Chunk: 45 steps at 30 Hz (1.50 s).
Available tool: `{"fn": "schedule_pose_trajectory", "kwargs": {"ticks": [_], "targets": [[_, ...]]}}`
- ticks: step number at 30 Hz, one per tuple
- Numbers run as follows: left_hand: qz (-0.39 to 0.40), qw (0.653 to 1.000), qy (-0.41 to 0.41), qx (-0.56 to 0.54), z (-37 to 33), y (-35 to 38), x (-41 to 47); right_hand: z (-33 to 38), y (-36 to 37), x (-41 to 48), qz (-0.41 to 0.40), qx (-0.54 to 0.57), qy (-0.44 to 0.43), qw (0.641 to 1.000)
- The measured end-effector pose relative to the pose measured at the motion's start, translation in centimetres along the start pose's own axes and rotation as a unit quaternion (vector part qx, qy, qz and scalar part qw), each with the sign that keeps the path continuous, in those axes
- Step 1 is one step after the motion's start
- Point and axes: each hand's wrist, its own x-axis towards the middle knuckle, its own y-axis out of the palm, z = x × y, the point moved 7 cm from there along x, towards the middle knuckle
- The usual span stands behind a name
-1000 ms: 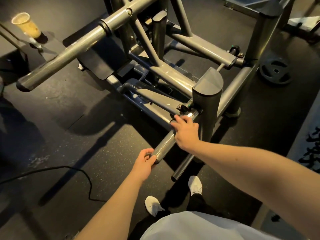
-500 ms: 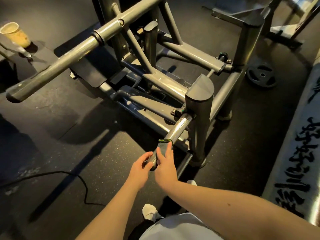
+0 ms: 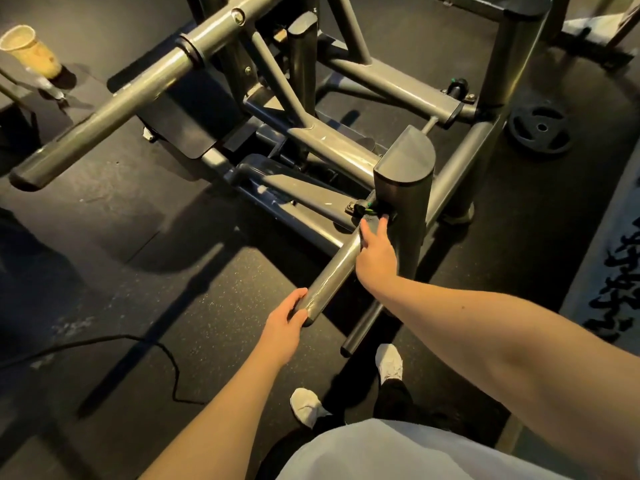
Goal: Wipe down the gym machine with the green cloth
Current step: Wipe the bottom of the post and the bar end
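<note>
The grey steel gym machine (image 3: 346,143) fills the middle of the head view. A short round peg (image 3: 334,275) sticks out from its upright post (image 3: 405,188) toward me. My left hand (image 3: 285,323) grips the peg's free end. My right hand (image 3: 375,254) lies over the peg's far end by the post and presses a dark cloth with a green edge (image 3: 369,216) against it. Most of the cloth is hidden under my fingers.
A long grey bar (image 3: 114,109) juts out at upper left. A paper cup (image 3: 29,51) stands at far left. A black cable (image 3: 138,344) lies on the rubber floor. A weight plate (image 3: 540,129) rests at right. My white shoes (image 3: 308,407) stand below the peg.
My right hand slid down the peg to its free end beside my left hand, then back up with the cloth to the post. My left hand kept its grip on the end.
</note>
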Motion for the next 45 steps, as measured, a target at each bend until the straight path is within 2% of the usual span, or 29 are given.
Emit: {"fn": "schedule_pose_trajectory", "kwargs": {"ticks": [4, 9, 12, 14, 16, 19, 23, 26, 29, 31, 33, 36, 38, 41, 45], "targets": [[-0.022, 1.0, 0.001, 0.011, -0.1, -0.2, 0.0, 2.0, 2.9, -5.2, 0.048, -0.142, -0.083, 0.985], [-0.044, 0.999, -0.01, -0.001, 0.2, -0.3, -0.1, 2.5, 7.2, -12.7, 0.172, -0.228, -0.231, 0.93], [-0.059, 0.997, -0.033, -0.048, 0.8, -0.3, -0.4, 2.4, 6.9, -11.2, 0.199, -0.256, -0.317, 0.891], [-0.066, 0.995, -0.04, -0.069, 1.0, -0.3, -0.5, 2.7, 5.6, -8.2, 0.196, -0.254, -0.354, 0.878], [-0.075, 0.992, -0.048, -0.084, 1.1, -0.3, -0.6, 2.7, 3.6, -3.8, 0.172, -0.256, -0.345, 0.887], [-0.085, 0.989, -0.05, -0.106, 1.2, -0.3, -0.8, 2.9, 1.0, 2.1, 0.14, -0.312, -0.28, 0.897], [-0.11, 0.987, -0.05, -0.108, 1.2, -0.2, -1.6, 4.5, 1.4, 1.7, 0.13, -0.363, -0.237, 0.892], [-0.148, 0.984, -0.04, -0.085, 1.1, -0.5, -1.8, 5.3, 5.1, -4.0, 0.169, -0.338, -0.301, 0.876], [-0.17, 0.979, -0.05, -0.106, 1.4, -0.4, -1.9, 5.9, 7.5, -9.3, 0.188, -0.233, -0.381, 0.875], [-0.172, 0.977, -0.052, -0.111, 1.1, -0.4, -1.9, 5.1, 7.9, -9.7, 0.208, -0.192, -0.397, 0.873], [-0.166, 0.978, -0.057, -0.115, 1.0, -0.2, -1.6, 4.2, 6.9, -8.4, 0.219, -0.195, -0.405, 0.866], [-0.129, 0.983, -0.051, -0.119, 1.0, -0.1, -1.4, 3.5, 3.5, -4.9, 0.165, -0.171, -0.405, 0.883], [-0.108, 0.986, -0.045, -0.115, 0.7, 0.1, -1.3, 2.7, 1.2, -1.8, 0.13, -0.163, -0.38, 0.901], [-0.089, 0.99, -0.038, -0.099, 0.5, 0.5, -1.2, 1.0, -0.3, 1.7, 0.082, -0.173, -0.274, 0.943], [-0.074, 0.992, -0.035, -0.092, 0.8, 0.6, -0.9, 1.7, 0.9, -1.7, 0.023, -0.101, -0.138, 0.985]]}}
